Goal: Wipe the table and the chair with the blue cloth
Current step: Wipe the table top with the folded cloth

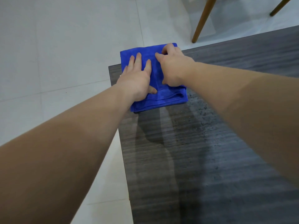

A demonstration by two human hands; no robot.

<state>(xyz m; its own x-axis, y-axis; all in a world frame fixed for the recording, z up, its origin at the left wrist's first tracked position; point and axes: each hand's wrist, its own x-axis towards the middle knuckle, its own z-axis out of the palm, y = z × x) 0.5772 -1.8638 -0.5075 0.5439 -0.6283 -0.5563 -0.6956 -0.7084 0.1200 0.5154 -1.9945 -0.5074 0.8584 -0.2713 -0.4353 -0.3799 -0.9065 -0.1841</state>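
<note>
A folded blue cloth (pixel 168 97) lies on the far left corner of the dark wood-grain table (pixel 186 159), its far edge hanging past the table's rim. My left hand (pixel 137 78) lies flat on the cloth's left half with straight, spread fingers. Beside it, my right hand (pixel 173 67) presses on the right half, its fingertips curled over the cloth's far edge. Of the chair, only two wooden legs (pixel 202 21) show beyond the table at the top right.
Water droplets (pixel 203 115) and a damp streak sit on the table to the right of the cloth. Light floor tiles (pixel 64 46) fill the left side beyond the table's left edge.
</note>
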